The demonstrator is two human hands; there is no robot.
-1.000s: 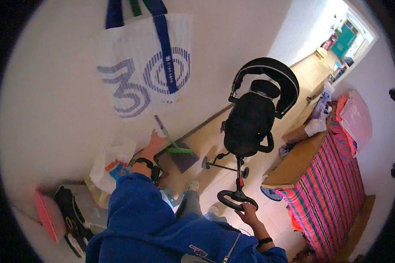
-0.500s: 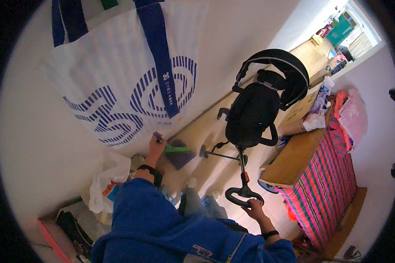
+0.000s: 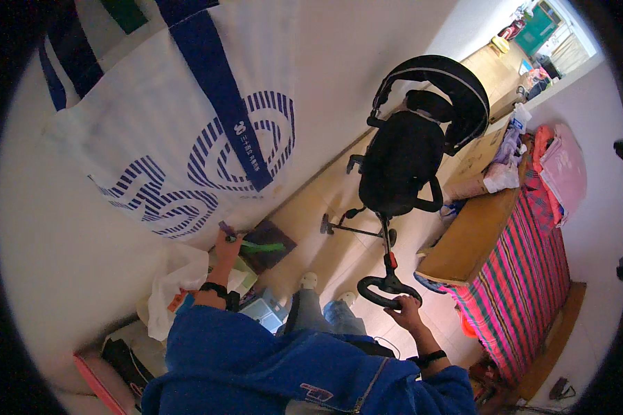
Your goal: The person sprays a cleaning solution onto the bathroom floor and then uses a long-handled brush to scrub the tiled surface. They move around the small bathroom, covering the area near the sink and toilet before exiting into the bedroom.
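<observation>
My left hand (image 3: 229, 250) is closed round the purple grip of what looks like a dustpan (image 3: 277, 242), with a green shaft and a dark purple, square pan low down by the wall. A black stroller (image 3: 400, 160) with a hooded seat stands in front of me on the right. Its dark ring-shaped push handle is in my right hand (image 3: 407, 313), fingers wrapped round the near right side. Above my left hand a big white bag (image 3: 138, 138) with navy stripes and straps hangs along the wall.
White plastic bags (image 3: 178, 280) and a light blue box (image 3: 264, 312) crowd the wall by my left forearm. To the right stand a wooden bench-like piece (image 3: 474, 245) and a striped cloth (image 3: 512, 297). Cardboard (image 3: 474, 159) lies beyond the stroller. My shoes (image 3: 310, 281) are on the tiles.
My left hand has shifted left and slightly down with the dustpan's grip. The view has turned a little. My right hand remains on the stroller's handle.
</observation>
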